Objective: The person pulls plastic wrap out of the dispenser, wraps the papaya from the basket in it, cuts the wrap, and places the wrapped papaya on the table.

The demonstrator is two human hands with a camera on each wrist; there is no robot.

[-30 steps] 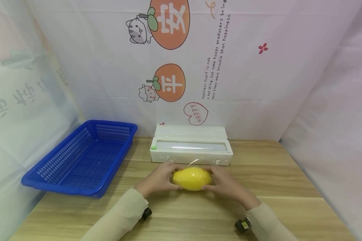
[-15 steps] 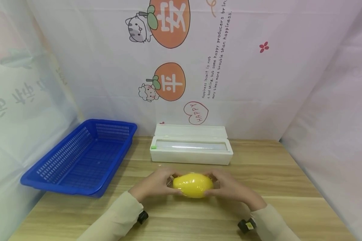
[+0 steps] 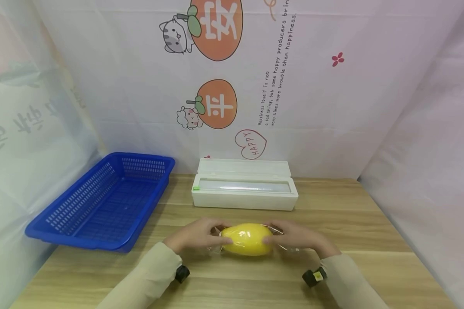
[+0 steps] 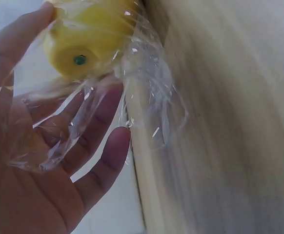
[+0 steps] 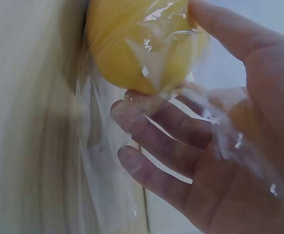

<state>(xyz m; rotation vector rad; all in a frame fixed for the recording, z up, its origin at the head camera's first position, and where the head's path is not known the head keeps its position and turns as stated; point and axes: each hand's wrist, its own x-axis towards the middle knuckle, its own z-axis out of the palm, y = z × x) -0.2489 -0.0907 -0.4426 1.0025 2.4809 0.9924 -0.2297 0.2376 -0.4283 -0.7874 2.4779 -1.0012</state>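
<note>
A yellow mango-shaped fruit (image 3: 246, 239), wrapped in clear cling film, lies lengthwise between both hands close over the table. My left hand (image 3: 196, 234) holds its left end, thumb on the near side and fingers behind. The right hand (image 3: 295, 235) grips the other end the same way. In the left wrist view, a small green dot marks the fruit's narrower tip, and loose cling film (image 4: 156, 92) hangs past the fingers. More crumpled film (image 5: 95, 141) trails from the fruit in the right wrist view. The fruit's underside is hidden.
Behind the hands stands a white cling film dispenser box (image 3: 244, 201), its lid (image 3: 244, 167) raised and a green slider at its left end. A blue plastic basket (image 3: 100, 201) sits at the left. White printed cloth encloses the wooden table (image 3: 255, 283) at back and sides.
Both hands have drawn the fruit slightly toward me, away from the dispenser box. Film that showed between fruit and box a second ago now hangs loose at both ends. Thumbs have shifted higher on it.
</note>
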